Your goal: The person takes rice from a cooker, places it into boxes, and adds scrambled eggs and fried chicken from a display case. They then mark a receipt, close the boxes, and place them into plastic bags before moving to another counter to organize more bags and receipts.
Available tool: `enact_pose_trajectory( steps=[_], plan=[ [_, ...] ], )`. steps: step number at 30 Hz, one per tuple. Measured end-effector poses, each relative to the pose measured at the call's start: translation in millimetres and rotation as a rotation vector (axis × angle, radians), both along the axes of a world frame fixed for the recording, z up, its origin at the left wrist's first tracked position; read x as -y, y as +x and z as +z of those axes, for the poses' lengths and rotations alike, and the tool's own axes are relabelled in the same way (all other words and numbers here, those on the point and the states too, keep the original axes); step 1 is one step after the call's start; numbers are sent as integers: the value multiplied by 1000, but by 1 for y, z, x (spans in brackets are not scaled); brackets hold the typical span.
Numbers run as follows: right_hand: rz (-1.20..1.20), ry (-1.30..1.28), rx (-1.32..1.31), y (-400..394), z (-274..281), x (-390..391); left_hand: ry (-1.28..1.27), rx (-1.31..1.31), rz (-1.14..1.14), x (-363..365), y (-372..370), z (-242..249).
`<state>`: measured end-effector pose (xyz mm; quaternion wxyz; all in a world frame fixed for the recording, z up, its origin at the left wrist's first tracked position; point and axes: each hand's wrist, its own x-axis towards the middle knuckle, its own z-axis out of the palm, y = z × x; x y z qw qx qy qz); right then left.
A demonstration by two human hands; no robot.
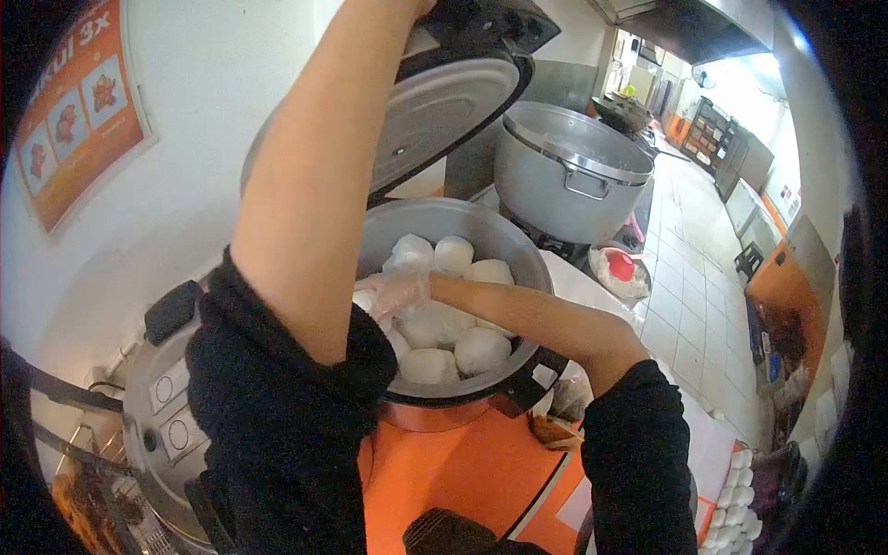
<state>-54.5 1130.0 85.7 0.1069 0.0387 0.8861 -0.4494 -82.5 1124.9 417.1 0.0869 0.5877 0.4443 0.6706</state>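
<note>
2 hands share the work at a large rice cooker (pixel 444 231); the left hand (pixel 407 7) is raised to the top edge of the view against the hinged lid (pixel 444 106), apparently propping it open so the pot stays reachable, though the fingers are cut off and i cannot tell how far they close; the right hand (pixel 393 291), in a thin clear plastic glove, reaches down into the pot with fingers curled over 1 of the wrapped rice portions (pixel 435 324); whether it has a full hold on it is hidden by the left forearm; the portions are smooth, round, white bundles in glossy film, piled close and touching, filling the dull grey metal bowl; the lid's inner plate is flat brushed metal; beyond stands a big aluminium stockpot (pixel 569 171) with a side handle; the counter (pixel 462 472) below is bright orange; both sleeves are black knit, pushed up to the elbows.
</note>
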Motion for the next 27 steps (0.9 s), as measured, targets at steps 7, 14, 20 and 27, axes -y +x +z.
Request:
enact_pose_trajectory(
  steps=[7,14,20,27],
  plan=[
    [-390,-521,-269,85,65,39,-195,12,42,6,13,-1],
    [-688,-830,-124,305,23,200,-167,83,-81,7,21,-25],
    [-1263,-889,271,320,-68,273,-226,74,-37,13,22,-33],
    [-607,98,307,313,-149,276,-267,187,-108,49,45,-33]
  ],
)
